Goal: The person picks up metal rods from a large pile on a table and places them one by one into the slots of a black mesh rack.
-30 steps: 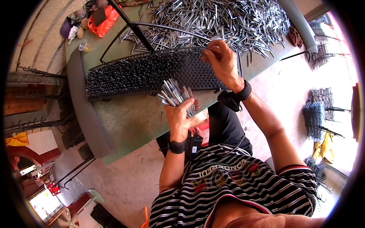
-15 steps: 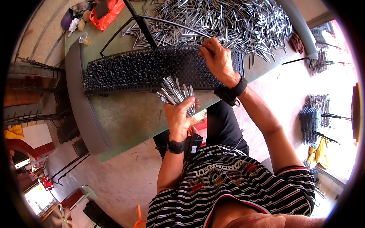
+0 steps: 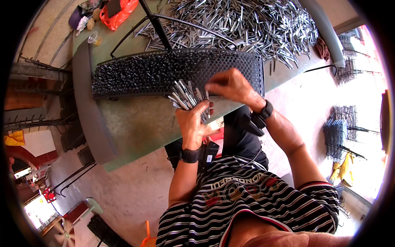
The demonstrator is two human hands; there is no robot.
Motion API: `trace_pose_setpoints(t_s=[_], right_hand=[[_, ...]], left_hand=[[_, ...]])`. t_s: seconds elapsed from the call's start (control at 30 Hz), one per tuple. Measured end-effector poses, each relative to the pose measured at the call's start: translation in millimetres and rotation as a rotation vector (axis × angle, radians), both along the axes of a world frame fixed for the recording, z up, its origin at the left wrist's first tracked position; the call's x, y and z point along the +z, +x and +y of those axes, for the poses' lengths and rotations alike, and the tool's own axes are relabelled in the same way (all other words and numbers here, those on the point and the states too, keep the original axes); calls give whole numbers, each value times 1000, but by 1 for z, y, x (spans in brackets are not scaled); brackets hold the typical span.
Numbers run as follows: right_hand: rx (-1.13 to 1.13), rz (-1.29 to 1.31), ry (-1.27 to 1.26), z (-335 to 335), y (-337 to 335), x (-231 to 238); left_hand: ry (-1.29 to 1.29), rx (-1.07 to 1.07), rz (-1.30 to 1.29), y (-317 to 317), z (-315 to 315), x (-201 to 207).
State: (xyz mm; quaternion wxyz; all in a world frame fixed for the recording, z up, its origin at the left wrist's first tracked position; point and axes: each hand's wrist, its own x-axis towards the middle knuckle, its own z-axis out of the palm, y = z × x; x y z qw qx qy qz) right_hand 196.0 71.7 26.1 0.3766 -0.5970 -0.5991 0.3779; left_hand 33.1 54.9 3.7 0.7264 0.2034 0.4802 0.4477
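Head view: left hand (image 3: 193, 123) clenched round a fanned bundle of metal pins (image 3: 187, 95), right hand (image 3: 230, 84) pinching one at the top, just over the black perforated tray (image 3: 164, 70). Probably stiff, light, slippery; best gripped mid-shaft, bunched tight.

Silver pins (image 3: 187, 95), black perforated tray (image 3: 230, 66)

You have bare green tabletop (image 3: 135, 123) to pass over left of your hands — nothing lies there. Ahead, the perforated black tray (image 3: 173, 72) blocks the way; beyond it the heap of metal pins (image 3: 247, 24) and black wire frame (image 3: 156, 22) crowd the far side.
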Motion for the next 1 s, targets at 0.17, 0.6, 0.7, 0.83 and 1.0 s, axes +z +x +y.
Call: trace_pose_setpoints(t_s=[0.17,0.6,0.7,0.83,1.0], right_hand=[[-215,209,-129,-6,-2,-2],[-355,-115,362,32,9,-23],[-218,-374,479,36,14,-25],[-152,-676,568,35,12,-17],[50,-86,17,2,-8,-6]], left_hand=[[25,7,28,9,-1,-7],[9,35,26,2,1,-3],[-2,43,12,1,1,0],[15,40,0,-2,1,-1],[28,52,-32,2,3,-3]])
